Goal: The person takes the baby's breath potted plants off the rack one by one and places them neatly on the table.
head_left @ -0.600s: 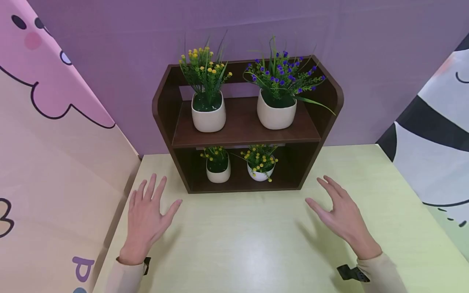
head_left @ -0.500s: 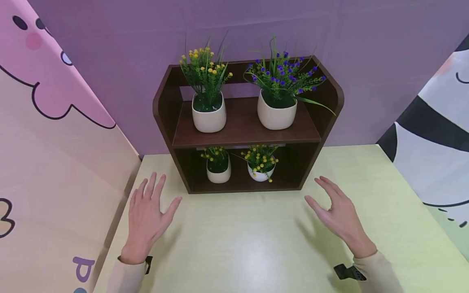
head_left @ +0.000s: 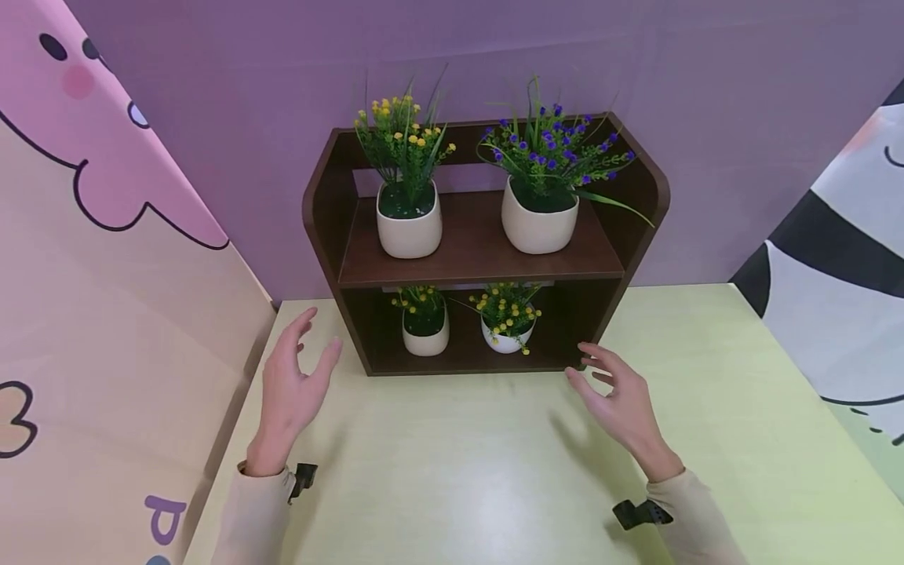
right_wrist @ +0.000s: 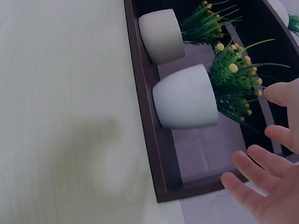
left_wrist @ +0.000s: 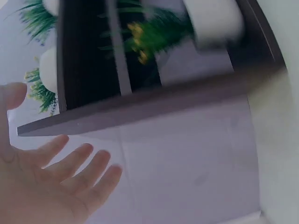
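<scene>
A dark brown two-tier shelf (head_left: 480, 276) stands against the purple wall. On its upper tier sit a white pot with yellow flowers (head_left: 410, 235) and a white pot with blue-purple flowers (head_left: 540, 227). Two smaller white pots with yellow flowers, a left one (head_left: 426, 344) and a right one (head_left: 505, 342), stand on the lower tier. My left hand (head_left: 286, 392) hovers at the shelf's left side, thumb and fingers apart, holding nothing. Near the lower right corner is my right hand (head_left: 625, 404), fingers bent slightly and holding nothing. Whether its fingertips touch the shelf I cannot tell.
The shelf rests on a pale wooden table (head_left: 452, 455). A cartoon-printed panel (head_left: 127, 314) borders the left side, and another printed panel (head_left: 847, 314) borders the right. Each wrist wears a small black device, seen on the right wrist (head_left: 641, 514).
My right hand has moved left towards the shelf's corner. The left hand has turned sideways and shifted slightly up and right. The whole head view has shifted a little.
</scene>
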Demonstrator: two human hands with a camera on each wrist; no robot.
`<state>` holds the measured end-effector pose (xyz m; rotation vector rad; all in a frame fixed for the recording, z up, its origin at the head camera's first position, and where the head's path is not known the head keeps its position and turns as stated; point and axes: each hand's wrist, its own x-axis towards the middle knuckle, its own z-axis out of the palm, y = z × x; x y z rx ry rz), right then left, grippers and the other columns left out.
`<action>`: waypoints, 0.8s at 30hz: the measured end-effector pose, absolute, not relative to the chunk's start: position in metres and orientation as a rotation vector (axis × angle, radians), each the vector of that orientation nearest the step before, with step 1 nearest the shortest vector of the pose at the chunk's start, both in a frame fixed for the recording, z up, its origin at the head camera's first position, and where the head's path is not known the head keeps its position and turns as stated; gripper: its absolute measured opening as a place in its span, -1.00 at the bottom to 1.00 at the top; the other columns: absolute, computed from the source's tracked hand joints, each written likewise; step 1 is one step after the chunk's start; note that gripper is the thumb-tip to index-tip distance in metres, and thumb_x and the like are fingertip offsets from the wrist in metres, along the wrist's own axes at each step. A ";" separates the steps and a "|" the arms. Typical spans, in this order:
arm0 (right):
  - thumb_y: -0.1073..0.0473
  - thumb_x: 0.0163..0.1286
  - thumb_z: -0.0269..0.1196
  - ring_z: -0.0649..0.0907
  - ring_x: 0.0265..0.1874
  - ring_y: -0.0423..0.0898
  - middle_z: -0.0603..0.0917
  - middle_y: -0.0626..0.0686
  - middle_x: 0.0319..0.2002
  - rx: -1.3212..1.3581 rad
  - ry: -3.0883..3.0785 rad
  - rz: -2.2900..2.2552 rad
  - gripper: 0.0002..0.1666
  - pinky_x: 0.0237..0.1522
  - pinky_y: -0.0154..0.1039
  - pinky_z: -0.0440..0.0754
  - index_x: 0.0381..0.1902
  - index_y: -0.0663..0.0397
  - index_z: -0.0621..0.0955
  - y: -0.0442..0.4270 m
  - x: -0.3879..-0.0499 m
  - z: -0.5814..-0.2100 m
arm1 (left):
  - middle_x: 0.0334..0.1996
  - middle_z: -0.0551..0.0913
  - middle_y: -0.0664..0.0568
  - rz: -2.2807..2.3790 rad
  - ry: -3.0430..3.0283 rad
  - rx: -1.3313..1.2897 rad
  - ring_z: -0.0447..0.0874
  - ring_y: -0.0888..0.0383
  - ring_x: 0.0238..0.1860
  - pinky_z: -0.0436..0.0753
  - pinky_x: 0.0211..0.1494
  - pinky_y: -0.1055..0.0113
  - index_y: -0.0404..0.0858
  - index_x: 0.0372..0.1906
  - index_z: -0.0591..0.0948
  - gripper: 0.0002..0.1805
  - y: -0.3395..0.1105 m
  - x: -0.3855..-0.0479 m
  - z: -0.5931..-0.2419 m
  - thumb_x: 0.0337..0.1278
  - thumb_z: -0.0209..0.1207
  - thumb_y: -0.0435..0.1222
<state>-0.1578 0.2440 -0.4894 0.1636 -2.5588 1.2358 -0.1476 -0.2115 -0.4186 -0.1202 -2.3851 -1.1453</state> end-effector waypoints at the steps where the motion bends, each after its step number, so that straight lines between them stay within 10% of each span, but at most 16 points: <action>1: 0.03 0.53 0.37 0.76 0.15 0.08 0.71 0.20 0.28 0.156 -2.564 1.280 -0.44 0.12 -0.47 0.69 0.40 0.05 0.60 0.242 -0.159 -0.490 | 0.51 0.50 -0.18 -1.241 -2.368 -0.118 0.49 -0.20 0.49 0.49 0.47 -0.21 -0.25 0.55 0.43 -0.37 -0.211 -0.149 -0.417 0.49 0.25 -0.17; 7: 0.03 0.55 0.35 0.69 0.04 -0.46 0.64 0.25 0.35 0.131 -2.561 1.498 -0.43 0.05 -0.60 0.64 0.41 0.11 0.57 0.231 -0.166 -0.494 | 0.51 0.49 -0.13 -1.574 -2.246 -0.096 0.51 -0.17 0.50 0.56 0.47 0.07 -0.27 0.54 0.42 -0.42 -0.204 -0.164 -0.404 0.55 0.20 -0.26; 11: 0.06 0.56 0.34 0.76 0.14 -0.15 0.61 0.23 0.40 0.158 -2.560 1.513 -0.43 0.06 -0.64 0.61 0.43 0.11 0.56 0.224 -0.174 -0.495 | 0.50 0.50 -0.12 -1.758 -2.143 -0.073 0.51 -0.10 0.49 0.55 0.38 0.39 -0.28 0.54 0.41 -0.45 -0.197 -0.176 -0.393 0.58 0.15 -0.28; 16: 0.07 0.55 0.35 0.72 0.24 0.20 0.60 0.21 0.42 0.159 -2.544 1.550 -0.43 0.08 -0.62 0.59 0.43 0.08 0.57 0.215 -0.186 -0.496 | 0.52 0.49 -0.10 -1.771 -2.121 -0.048 0.50 -0.05 0.50 0.52 0.52 0.12 -0.25 0.56 0.39 -0.40 -0.189 -0.190 -0.385 0.55 0.19 -0.21; 24: 0.06 0.55 0.34 0.63 0.37 0.25 0.56 0.21 0.46 0.143 -2.574 1.531 -0.39 0.30 0.11 0.68 0.47 0.11 0.54 0.202 -0.197 -0.503 | 0.46 0.54 -0.09 -1.757 -2.106 -0.049 0.55 -0.03 0.44 0.57 0.43 0.07 -0.24 0.55 0.42 -0.41 -0.189 -0.207 -0.390 0.57 0.19 -0.18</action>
